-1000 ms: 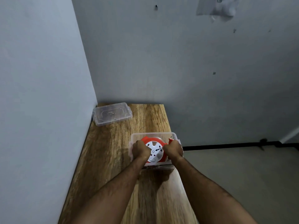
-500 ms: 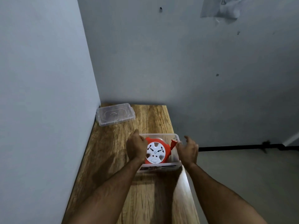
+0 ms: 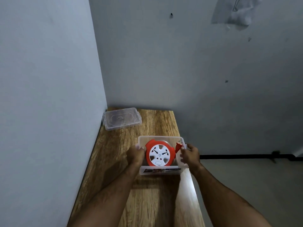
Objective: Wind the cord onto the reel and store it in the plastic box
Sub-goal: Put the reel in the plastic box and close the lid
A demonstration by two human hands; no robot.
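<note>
Orange reel with white socket face, cord wound, plug upright, inside clear plastic box by tabletop right edge. Left hand and right hand fingers clasped box sides.

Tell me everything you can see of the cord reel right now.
The cord reel is a round orange plastic drum with a white spoked face carrying dark socket holes and a small oval button near its lower edge. It lies inside the clear plastic box, face up and slightly tilted. Its orange plug sticks up at the right, by the right hand. The left hand grips the box wall beside it. No loose cord shows.
</note>
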